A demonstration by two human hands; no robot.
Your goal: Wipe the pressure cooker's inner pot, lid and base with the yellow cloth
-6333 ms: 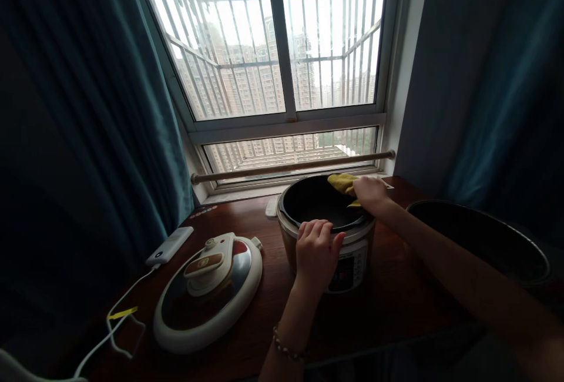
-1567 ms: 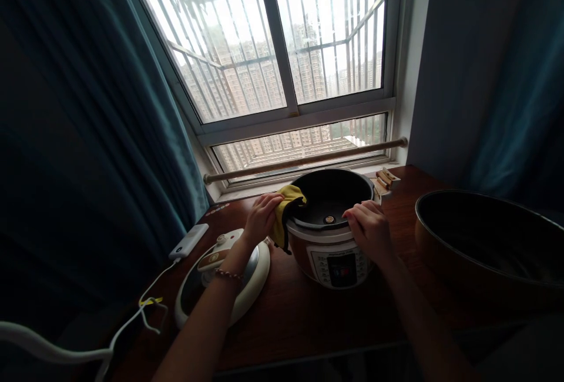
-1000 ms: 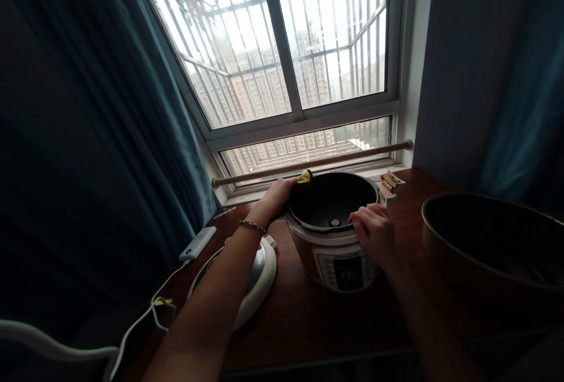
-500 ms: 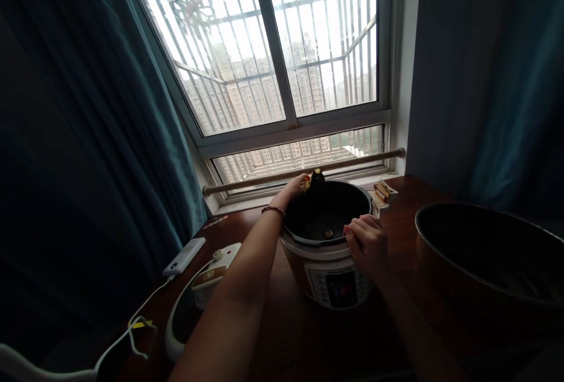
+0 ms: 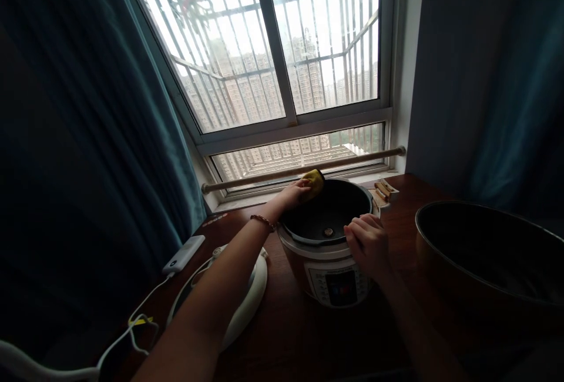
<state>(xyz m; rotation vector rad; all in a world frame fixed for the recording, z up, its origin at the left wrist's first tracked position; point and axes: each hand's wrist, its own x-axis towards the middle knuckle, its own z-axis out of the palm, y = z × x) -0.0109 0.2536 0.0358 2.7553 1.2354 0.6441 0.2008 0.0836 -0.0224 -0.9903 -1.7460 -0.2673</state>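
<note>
An electric pressure cooker [image 5: 304, 267] stands lidless on the table, its dark inside showing a small round metal part at the bottom. At the cooker's far left rim, my left hand [image 5: 296, 193] is closed on a yellow cloth [image 5: 314, 183] with a dark edge, pressed against the rim. My right hand [image 5: 368, 244] grips the near right rim of the cooker, fingers curled over it. Partly behind my left forearm lies the cooker's white lid [image 5: 253, 297].
A large dark pot [image 5: 423, 241] sits on the right of the brown table [image 5: 282, 335]. On the left are a white power bank [image 5: 184, 254] and a white cable [image 5: 115, 344]. Behind the cooker run a window rail [image 5: 352, 161] and the sill.
My left hand and forearm have shifted slightly left along the rim, and more of the cloth's yellow side shows. More of the lid's right edge is uncovered. My right hand stays in place.
</note>
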